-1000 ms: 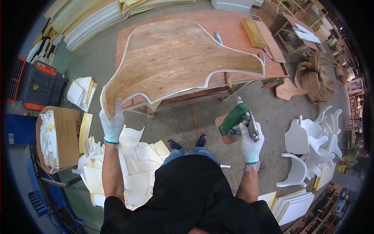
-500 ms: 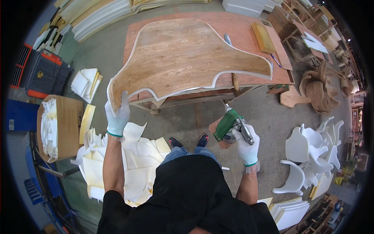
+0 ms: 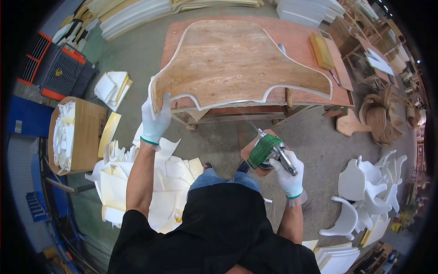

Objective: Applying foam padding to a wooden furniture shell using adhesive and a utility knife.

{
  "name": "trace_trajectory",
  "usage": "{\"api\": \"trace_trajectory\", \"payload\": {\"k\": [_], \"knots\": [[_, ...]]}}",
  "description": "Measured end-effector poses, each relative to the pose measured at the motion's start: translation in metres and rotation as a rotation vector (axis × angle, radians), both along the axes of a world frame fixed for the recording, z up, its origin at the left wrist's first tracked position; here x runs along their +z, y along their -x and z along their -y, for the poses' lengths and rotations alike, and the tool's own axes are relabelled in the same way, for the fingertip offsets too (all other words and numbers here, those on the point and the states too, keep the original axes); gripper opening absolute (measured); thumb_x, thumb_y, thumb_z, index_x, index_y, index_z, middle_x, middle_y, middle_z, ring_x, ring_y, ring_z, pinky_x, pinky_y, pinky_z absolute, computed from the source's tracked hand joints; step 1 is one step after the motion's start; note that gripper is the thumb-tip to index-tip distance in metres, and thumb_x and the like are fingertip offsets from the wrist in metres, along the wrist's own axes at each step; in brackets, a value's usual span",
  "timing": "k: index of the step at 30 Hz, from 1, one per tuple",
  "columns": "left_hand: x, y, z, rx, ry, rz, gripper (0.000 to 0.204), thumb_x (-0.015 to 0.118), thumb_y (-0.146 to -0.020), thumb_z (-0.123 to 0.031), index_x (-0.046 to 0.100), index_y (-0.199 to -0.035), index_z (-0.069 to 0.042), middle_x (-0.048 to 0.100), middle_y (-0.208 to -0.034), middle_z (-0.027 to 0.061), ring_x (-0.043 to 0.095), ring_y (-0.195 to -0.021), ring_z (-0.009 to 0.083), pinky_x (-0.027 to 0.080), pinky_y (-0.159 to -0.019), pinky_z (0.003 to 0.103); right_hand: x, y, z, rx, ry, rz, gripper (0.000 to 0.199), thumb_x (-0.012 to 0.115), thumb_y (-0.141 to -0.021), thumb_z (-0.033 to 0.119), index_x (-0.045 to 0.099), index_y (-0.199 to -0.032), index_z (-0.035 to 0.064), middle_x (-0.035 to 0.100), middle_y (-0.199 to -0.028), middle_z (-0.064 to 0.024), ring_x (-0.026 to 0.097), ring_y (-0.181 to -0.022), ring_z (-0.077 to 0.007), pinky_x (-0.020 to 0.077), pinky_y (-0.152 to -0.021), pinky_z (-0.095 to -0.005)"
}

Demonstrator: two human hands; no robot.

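Observation:
A curved plywood panel (image 3: 232,68) edged with white foam rests on the work table (image 3: 303,34) and juts past its near edge. My left hand (image 3: 155,119), in a white glove, grips the panel's left end, thumb on the wood and the other fingers mostly hidden around the edge. In my gloved right hand (image 3: 289,172) is a metal spray gun (image 3: 279,154) with green material wrapped round its body. Its nozzle is aimed up and left toward the panel's near edge, apart from it, and a faint mist leaves the tip.
White foam sheets (image 3: 159,192) are heaped on the floor at left, beside a cardboard box (image 3: 86,137) of scraps. White curved pieces (image 3: 360,182) lie at right, below bare wooden shells (image 3: 383,116). A yellow foam block (image 3: 321,51) sits on the table.
The spray gun has turned so its nozzle points more to the left, and a faint mist now shows at its tip. My left hand keeps its hold on the panel. The whole view has shifted.

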State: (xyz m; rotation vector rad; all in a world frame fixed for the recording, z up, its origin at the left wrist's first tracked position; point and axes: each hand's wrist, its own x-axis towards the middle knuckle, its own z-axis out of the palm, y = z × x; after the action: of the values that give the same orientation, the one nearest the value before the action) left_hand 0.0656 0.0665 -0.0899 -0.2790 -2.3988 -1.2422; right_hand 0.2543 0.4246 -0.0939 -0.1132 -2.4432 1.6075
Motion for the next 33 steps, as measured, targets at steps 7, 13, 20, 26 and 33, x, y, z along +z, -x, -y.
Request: {"api": "trace_trajectory", "payload": {"k": [7, 13, 20, 26, 33], "knots": [[0.002, -0.004, -0.004, -0.028, -0.027, -0.040, 0.045, 0.058, -0.095, -0.008, 0.050, -0.137, 0.006, 0.069, -0.111, 0.0256, 0.070, -0.104, 0.0314, 0.053, -0.087, 0.036, -0.022, -0.036, 0.049, -0.404, -0.049, -0.012, 0.024, 0.075, -0.087, 0.006, 0.066, -0.108, -0.0002, 0.072, -0.089, -0.0082, 0.067, -0.082, -0.0117, 0.0534, -0.076, -0.0279], [-0.008, 0.000, 0.001, -0.041, 0.028, -0.119, 0.046, 0.060, -0.093, -0.008, 0.051, -0.137, 0.004, 0.068, -0.107, 0.0269, 0.071, -0.096, 0.0367, 0.056, -0.079, 0.039, -0.015, -0.053, 0.075, -0.473, 0.011, 0.074, 0.021, 0.072, -0.089, 0.006, 0.066, -0.108, -0.0005, 0.069, -0.093, -0.0047, 0.062, -0.087, -0.0110, 0.0515, -0.081, -0.0300], [-0.008, -0.004, 0.002, -0.046, -0.060, -0.027, 0.048, 0.061, -0.093, -0.008, 0.050, -0.137, 0.005, 0.068, -0.108, 0.0270, 0.071, -0.095, 0.0369, 0.056, -0.079, 0.039, -0.021, -0.065, 0.083, -0.527, 0.002, 0.050, 0.026, 0.073, -0.088, 0.005, 0.067, -0.113, -0.0009, 0.072, -0.093, -0.0069, 0.066, -0.085, -0.0102, 0.0534, -0.077, -0.0280], [-0.009, -0.001, 0.002, -0.041, -0.015, -0.106, 0.047, 0.060, -0.093, -0.008, 0.050, -0.137, 0.006, 0.066, -0.117, 0.0276, 0.070, -0.103, 0.0371, 0.055, -0.084, 0.038, -0.016, -0.059, 0.078, -0.761, 0.018, -0.013, 0.028, 0.067, -0.093, 0.005, 0.063, -0.121, -0.0016, 0.068, -0.104, -0.0052, 0.063, -0.092, -0.0112, 0.0518, -0.084, -0.0287], [-0.007, -0.002, 0.000, -0.052, -0.075, -0.062, 0.048, 0.060, -0.094, -0.007, 0.049, -0.139, 0.005, 0.065, -0.119, 0.0280, 0.069, -0.105, 0.0374, 0.054, -0.087, 0.039, -0.011, -0.053, 0.071, -0.582, -0.032, 0.005, 0.027, 0.071, -0.091, 0.007, 0.065, -0.116, -0.0012, 0.069, -0.098, -0.0052, 0.063, -0.089, -0.0118, 0.0514, -0.081, -0.0295]]}}
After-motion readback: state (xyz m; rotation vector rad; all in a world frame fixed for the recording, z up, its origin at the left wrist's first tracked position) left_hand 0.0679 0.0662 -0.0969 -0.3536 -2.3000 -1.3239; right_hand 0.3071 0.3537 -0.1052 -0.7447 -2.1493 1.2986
